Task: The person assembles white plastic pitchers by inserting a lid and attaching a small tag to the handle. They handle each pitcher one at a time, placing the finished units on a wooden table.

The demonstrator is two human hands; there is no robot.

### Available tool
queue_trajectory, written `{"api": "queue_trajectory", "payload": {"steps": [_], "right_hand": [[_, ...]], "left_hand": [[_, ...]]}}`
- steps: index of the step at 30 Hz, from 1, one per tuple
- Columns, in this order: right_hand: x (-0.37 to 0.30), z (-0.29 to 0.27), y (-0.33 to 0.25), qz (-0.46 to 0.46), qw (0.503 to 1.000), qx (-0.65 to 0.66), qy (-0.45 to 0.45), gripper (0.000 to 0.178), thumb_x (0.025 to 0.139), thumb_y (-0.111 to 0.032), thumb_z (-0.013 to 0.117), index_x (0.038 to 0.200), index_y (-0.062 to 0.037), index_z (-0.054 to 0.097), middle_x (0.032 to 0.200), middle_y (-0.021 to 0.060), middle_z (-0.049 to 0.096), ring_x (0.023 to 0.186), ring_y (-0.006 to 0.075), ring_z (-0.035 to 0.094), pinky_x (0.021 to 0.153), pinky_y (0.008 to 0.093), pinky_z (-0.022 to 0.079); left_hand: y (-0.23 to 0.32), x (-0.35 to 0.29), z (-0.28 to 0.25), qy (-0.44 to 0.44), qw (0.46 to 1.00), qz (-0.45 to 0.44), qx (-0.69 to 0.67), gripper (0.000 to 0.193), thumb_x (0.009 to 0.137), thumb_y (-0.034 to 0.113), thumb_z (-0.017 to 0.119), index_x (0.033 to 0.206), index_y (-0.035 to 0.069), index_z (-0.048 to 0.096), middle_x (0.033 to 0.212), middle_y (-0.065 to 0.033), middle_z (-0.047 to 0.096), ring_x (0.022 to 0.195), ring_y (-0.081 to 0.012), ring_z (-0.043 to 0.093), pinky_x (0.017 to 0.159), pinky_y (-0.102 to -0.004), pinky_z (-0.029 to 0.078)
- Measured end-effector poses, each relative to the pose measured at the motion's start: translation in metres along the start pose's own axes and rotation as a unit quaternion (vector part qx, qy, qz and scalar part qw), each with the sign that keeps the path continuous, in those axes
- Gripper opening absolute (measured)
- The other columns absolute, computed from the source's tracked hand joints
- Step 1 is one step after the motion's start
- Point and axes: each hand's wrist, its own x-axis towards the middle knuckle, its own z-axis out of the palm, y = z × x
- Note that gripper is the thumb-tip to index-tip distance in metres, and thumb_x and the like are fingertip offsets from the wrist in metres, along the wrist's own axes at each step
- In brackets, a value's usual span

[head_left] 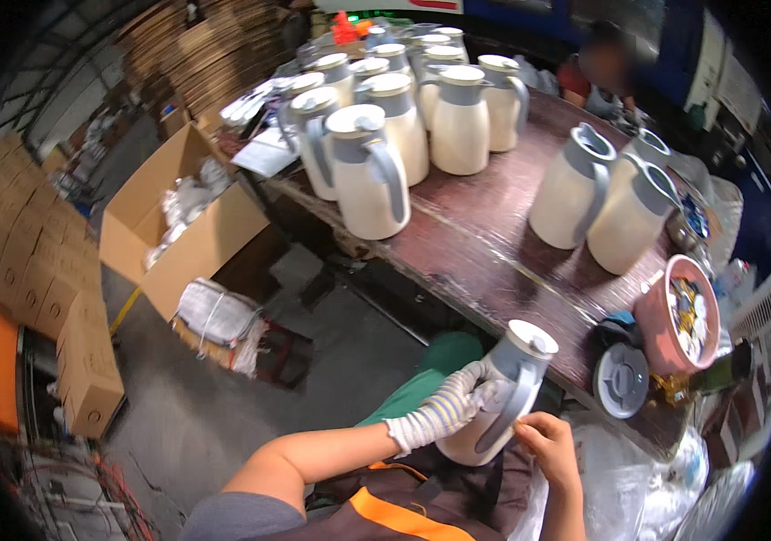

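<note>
A cream thermos jug (pixel 469 447) with a grey collar, grey handle and white lid (pixel 532 337) stands tilted in my lap. My left hand (pixel 453 403), in a striped knit glove, is closed around the jug's side, with some whitish material at its fingertips that I cannot make out. Bare, my right hand (pixel 551 445) is beside the lower end of the handle. Its thumb and fingers are pinched together, and whatever they hold is hidden or too small to name.
Several lidded thermos jugs (pixel 367 194) crowd the table's (pixel 485 212) far left; three lidless jugs (pixel 566 203) stand right. Near the edge are a pink bucket (pixel 651 329) of small parts and a grey round lid (pixel 621 380). An open carton (pixel 196 239) lies left. Another person (pixel 575 81) sits across.
</note>
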Motion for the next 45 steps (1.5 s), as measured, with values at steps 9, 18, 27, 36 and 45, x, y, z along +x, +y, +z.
{"api": "queue_trajectory", "payload": {"steps": [9, 18, 27, 36, 45], "right_hand": [[0.011, 0.018, -0.004, -0.184, 0.907, 0.378, -0.031, 0.025, 0.094, -0.011, 0.057, 0.115, 0.002, 0.058, 0.093, 0.0147, 0.067, 0.086, 0.0232, 0.065, 0.076, 0.0323, 0.052], [-0.001, 0.041, -0.048, -0.243, 0.959, -0.128, 0.067, 0.031, 0.078, -0.013, 0.079, 0.105, -0.0034, 0.067, 0.089, 0.0058, 0.067, 0.074, 0.0142, 0.063, 0.065, 0.0264, 0.048], [0.028, -0.014, -0.021, -0.304, 0.836, -0.307, 0.337, 0.021, 0.073, -0.01, 0.079, 0.075, -0.0044, 0.059, 0.076, 0.0091, 0.058, 0.075, 0.0287, 0.055, 0.07, 0.0373, 0.044], [0.008, 0.002, -0.012, -0.232, 0.954, -0.054, 0.182, 0.013, 0.084, -0.006, 0.072, 0.088, -0.0032, 0.06, 0.081, -0.0027, 0.056, 0.071, 0.0048, 0.049, 0.063, 0.021, 0.041], [0.138, -0.025, -0.078, -0.307, 0.928, -0.091, 0.193, 0.058, 0.085, -0.012, 0.071, 0.135, 0.0002, 0.044, 0.13, 0.015, 0.049, 0.09, 0.0169, 0.063, 0.083, 0.0298, 0.051]], "left_hand": [[0.009, -0.003, -0.006, 0.076, 0.978, 0.07, -0.181, 0.014, 0.096, 0.007, 0.057, 0.11, 0.008, 0.053, 0.089, 0.0021, 0.056, 0.068, -0.0033, 0.054, 0.061, -0.019, 0.046], [0.035, -0.023, -0.008, -0.017, 0.984, 0.179, 0.015, 0.027, 0.087, -0.001, 0.059, 0.113, 0.005, 0.057, 0.103, -0.0072, 0.062, 0.091, -0.0181, 0.063, 0.081, -0.0327, 0.05], [0.017, -0.015, -0.01, -0.092, 0.96, -0.127, -0.231, 0.022, 0.088, 0.02, 0.07, 0.103, 0.007, 0.061, 0.076, 0.0027, 0.058, 0.059, -0.0056, 0.049, 0.054, -0.0199, 0.039], [0.082, -0.007, -0.054, 0.081, 0.98, -0.02, -0.182, 0.015, 0.086, 0.012, 0.074, 0.093, 0.007, 0.062, 0.075, 0.0024, 0.062, 0.056, -0.0047, 0.053, 0.049, -0.021, 0.043], [0.07, 0.191, -0.127, 0.221, 0.948, 0.23, -0.014, 0.024, 0.087, 0.018, 0.072, 0.102, 0.006, 0.058, 0.084, 0.0008, 0.059, 0.076, -0.007, 0.05, 0.073, -0.0246, 0.044]]}}
